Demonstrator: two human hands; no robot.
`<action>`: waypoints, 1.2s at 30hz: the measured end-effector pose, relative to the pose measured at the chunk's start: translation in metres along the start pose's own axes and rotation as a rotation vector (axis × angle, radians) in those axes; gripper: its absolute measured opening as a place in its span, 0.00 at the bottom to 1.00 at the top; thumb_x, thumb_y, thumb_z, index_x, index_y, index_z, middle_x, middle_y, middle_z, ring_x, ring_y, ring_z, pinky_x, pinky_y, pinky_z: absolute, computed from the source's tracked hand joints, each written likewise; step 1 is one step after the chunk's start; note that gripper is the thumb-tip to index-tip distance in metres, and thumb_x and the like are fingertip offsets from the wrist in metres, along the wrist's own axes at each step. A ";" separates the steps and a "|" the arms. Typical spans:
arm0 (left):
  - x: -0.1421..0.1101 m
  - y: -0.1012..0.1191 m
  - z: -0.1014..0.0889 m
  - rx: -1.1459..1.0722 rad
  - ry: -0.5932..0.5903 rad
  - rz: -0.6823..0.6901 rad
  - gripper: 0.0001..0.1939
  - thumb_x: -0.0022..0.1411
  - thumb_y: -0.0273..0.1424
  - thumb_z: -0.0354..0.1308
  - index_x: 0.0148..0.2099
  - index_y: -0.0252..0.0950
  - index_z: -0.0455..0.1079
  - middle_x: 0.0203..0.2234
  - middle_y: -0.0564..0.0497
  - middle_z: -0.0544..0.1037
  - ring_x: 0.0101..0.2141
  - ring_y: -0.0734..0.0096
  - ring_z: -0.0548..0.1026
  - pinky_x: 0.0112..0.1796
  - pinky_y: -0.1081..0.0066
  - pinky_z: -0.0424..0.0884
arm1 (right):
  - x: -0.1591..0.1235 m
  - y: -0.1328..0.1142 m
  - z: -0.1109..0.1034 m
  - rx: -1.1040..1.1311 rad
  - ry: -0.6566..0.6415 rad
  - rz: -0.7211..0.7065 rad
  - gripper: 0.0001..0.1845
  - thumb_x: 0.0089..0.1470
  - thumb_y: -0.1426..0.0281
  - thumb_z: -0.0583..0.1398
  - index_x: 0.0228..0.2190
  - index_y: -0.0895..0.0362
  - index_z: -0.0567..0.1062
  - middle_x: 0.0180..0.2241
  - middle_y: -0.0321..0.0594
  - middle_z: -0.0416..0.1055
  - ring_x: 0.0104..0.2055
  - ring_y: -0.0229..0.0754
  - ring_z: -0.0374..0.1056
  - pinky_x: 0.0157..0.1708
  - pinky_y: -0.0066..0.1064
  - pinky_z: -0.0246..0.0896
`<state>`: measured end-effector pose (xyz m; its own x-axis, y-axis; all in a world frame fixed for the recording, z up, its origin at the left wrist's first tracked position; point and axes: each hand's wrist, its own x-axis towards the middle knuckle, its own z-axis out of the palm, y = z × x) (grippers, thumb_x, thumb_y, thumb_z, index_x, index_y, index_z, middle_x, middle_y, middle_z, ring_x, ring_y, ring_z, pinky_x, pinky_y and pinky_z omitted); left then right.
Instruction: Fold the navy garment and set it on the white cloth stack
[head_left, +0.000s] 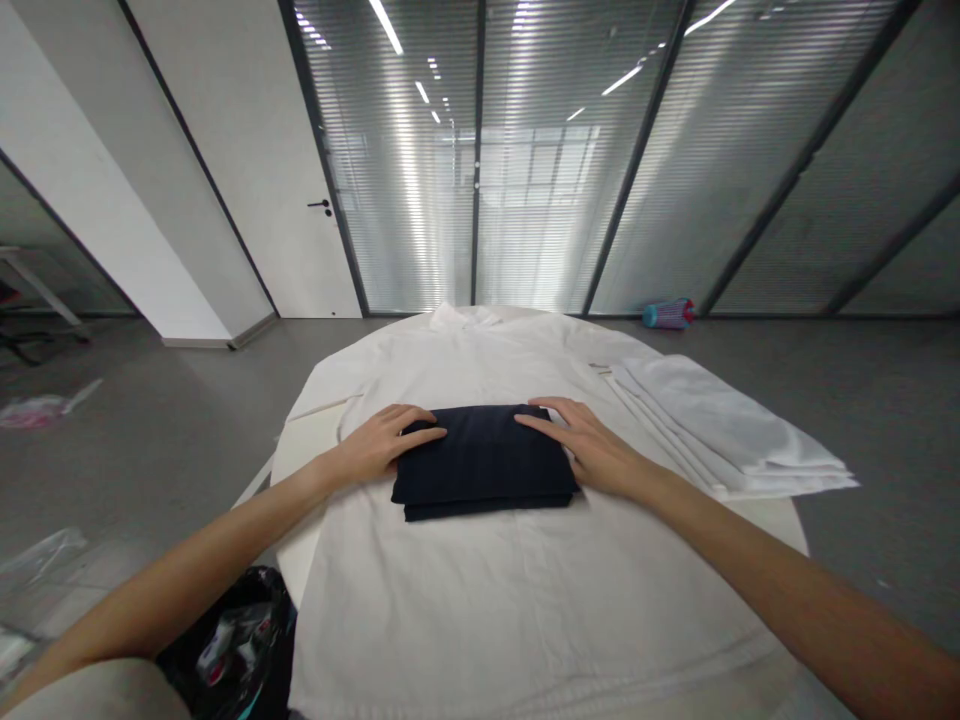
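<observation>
There was one round white table (307, 442) under both hands. One big white shirt (480, 600) lay spread flat on it, below the hands and all around them. Its collar was far past the hands, and its bottom edge was on the near side of them. One pile of folded white cloth (724, 420) lay to the right of the right hand, just past the wrist. It had a few layers, too squashed together to count. One black bag (282, 600) was low down, on the near side of the left hand and off to its left. One dark blue folded cloth (484, 455) sat right between the two hands, on top of the shirt.

The left hand (386, 437) touched the left end of the dark cloth, and the right hand (589, 443) touched the right end. Each thumb lay on top, with only a narrow gap to the fingers. I could not tell if the hands pinched the cloth or just pressed on it. The dark cloth was a flat rectangle. Its long way ran sideways, from one hand to the other, and its double-layered long edge faced the person.
</observation>
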<state>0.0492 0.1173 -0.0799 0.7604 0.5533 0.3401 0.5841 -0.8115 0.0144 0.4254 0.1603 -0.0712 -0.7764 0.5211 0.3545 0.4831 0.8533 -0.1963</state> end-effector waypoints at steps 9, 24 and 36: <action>0.010 0.006 -0.055 -0.240 -0.224 -0.112 0.33 0.63 0.16 0.49 0.66 0.47 0.64 0.61 0.47 0.70 0.60 0.62 0.70 0.57 0.61 0.70 | 0.015 -0.003 -0.020 -0.031 -0.048 0.074 0.32 0.55 0.84 0.50 0.53 0.47 0.77 0.58 0.44 0.68 0.60 0.51 0.64 0.58 0.50 0.61; 0.049 0.070 0.040 0.043 -0.106 -0.340 0.29 0.74 0.40 0.43 0.71 0.34 0.53 0.70 0.40 0.54 0.70 0.52 0.48 0.67 0.44 0.46 | 0.071 -0.024 0.053 -0.051 -0.237 0.293 0.40 0.68 0.48 0.40 0.68 0.62 0.56 0.68 0.54 0.53 0.70 0.57 0.50 0.67 0.48 0.43; 0.040 0.089 0.002 0.199 -0.027 0.076 0.25 0.67 0.41 0.59 0.62 0.35 0.67 0.46 0.41 0.76 0.43 0.56 0.75 0.41 0.58 0.72 | 0.096 0.018 0.013 0.104 -0.394 0.322 0.26 0.61 0.51 0.58 0.47 0.59 0.80 0.47 0.51 0.77 0.48 0.52 0.73 0.46 0.34 0.63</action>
<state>0.1318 0.0677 -0.0665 0.8100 0.4990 0.3081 0.5675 -0.7994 -0.1971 0.3542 0.2257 -0.0521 -0.6985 0.7077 -0.1059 0.6950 0.6357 -0.3359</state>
